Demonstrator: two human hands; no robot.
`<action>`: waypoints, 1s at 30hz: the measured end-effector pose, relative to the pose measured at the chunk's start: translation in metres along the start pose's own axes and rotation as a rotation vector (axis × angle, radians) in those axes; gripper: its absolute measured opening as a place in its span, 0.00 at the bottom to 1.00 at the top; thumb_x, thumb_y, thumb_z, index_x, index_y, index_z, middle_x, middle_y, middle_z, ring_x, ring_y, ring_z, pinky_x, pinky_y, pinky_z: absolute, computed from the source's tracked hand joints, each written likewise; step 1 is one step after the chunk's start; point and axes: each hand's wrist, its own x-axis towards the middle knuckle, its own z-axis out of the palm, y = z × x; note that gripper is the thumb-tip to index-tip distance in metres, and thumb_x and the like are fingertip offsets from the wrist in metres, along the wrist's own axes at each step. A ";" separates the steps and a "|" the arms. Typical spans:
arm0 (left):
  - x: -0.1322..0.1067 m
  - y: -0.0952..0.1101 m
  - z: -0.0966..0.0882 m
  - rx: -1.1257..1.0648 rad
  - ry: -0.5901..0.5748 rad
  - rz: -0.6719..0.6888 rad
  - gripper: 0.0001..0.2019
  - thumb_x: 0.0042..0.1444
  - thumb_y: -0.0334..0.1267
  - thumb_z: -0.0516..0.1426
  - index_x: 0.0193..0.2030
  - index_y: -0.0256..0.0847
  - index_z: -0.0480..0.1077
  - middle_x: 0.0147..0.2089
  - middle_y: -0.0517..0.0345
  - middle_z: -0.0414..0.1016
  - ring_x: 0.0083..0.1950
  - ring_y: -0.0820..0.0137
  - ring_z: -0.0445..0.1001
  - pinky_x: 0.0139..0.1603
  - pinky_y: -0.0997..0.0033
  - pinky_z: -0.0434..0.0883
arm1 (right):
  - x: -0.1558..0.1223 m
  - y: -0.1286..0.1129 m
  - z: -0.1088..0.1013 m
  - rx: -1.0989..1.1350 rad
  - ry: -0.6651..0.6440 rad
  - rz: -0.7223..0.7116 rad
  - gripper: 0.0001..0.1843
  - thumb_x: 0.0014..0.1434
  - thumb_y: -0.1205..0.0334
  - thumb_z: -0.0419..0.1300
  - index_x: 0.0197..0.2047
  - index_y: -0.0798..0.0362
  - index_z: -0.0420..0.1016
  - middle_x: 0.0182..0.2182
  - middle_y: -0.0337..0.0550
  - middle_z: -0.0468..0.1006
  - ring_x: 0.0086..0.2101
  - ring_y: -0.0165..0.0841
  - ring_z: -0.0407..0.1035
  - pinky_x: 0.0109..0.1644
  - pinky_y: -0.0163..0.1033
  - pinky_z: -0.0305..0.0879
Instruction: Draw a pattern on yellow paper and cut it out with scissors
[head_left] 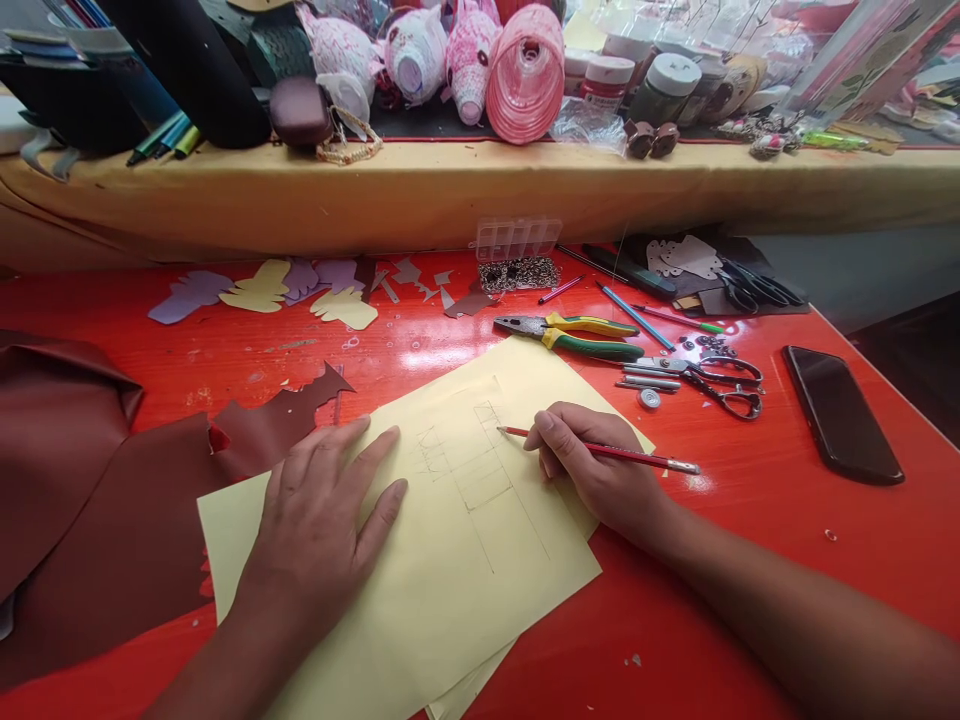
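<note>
Right fingers clench a slim red pencil, tip on smooth pale-yellow paper bearing faint lines, perhaps a grid; spread left fingers press flat at seven o'clock, beside glossy brown leatherette.

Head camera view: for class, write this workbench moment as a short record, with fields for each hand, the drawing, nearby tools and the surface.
Left hand: flat on pale yellow paper
Right hand: holding a red pencil, its tip at the paper
Drawing: faint pencil lines on the paper
Nearby tools: combination pliers, scissors
Also nearby: brown leather-like sheet, dark phone
Surface: glossy red table
</note>
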 end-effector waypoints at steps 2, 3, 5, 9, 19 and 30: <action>-0.001 -0.002 0.001 0.002 -0.001 -0.004 0.22 0.75 0.47 0.48 0.68 0.42 0.70 0.66 0.40 0.71 0.67 0.43 0.67 0.65 0.37 0.66 | 0.000 0.000 0.000 0.000 -0.004 0.002 0.23 0.76 0.50 0.56 0.32 0.51 0.79 0.20 0.36 0.73 0.23 0.33 0.69 0.31 0.40 0.64; -0.001 -0.003 0.002 0.004 -0.003 0.003 0.23 0.75 0.47 0.48 0.69 0.42 0.70 0.66 0.40 0.71 0.67 0.44 0.67 0.65 0.37 0.66 | 0.001 0.000 0.001 0.002 -0.005 0.002 0.23 0.76 0.49 0.56 0.32 0.51 0.79 0.20 0.36 0.73 0.23 0.33 0.69 0.31 0.39 0.64; -0.003 -0.007 0.004 0.009 -0.012 0.009 0.23 0.75 0.47 0.49 0.70 0.43 0.69 0.67 0.41 0.71 0.68 0.44 0.66 0.65 0.37 0.67 | 0.001 0.000 0.001 0.019 -0.003 0.005 0.23 0.76 0.48 0.57 0.32 0.51 0.79 0.20 0.36 0.73 0.23 0.33 0.68 0.30 0.39 0.63; -0.004 -0.010 0.006 -0.002 -0.033 -0.014 0.23 0.74 0.48 0.51 0.70 0.45 0.70 0.69 0.43 0.71 0.69 0.45 0.66 0.66 0.39 0.67 | 0.001 -0.001 0.001 0.082 0.006 0.026 0.25 0.76 0.45 0.57 0.32 0.51 0.78 0.19 0.36 0.72 0.22 0.33 0.67 0.30 0.39 0.63; -0.001 0.000 0.004 -0.054 0.000 -0.067 0.23 0.75 0.48 0.48 0.67 0.44 0.73 0.68 0.42 0.73 0.69 0.47 0.67 0.68 0.39 0.66 | 0.001 0.000 0.002 0.131 0.050 -0.009 0.28 0.74 0.37 0.57 0.31 0.50 0.77 0.18 0.34 0.71 0.22 0.34 0.68 0.30 0.40 0.65; -0.002 -0.001 0.008 -0.066 0.011 -0.085 0.23 0.75 0.48 0.48 0.66 0.45 0.74 0.67 0.44 0.73 0.69 0.48 0.66 0.69 0.39 0.66 | -0.001 0.000 0.004 0.123 0.041 -0.046 0.28 0.73 0.38 0.58 0.30 0.51 0.77 0.18 0.34 0.70 0.21 0.32 0.67 0.33 0.40 0.68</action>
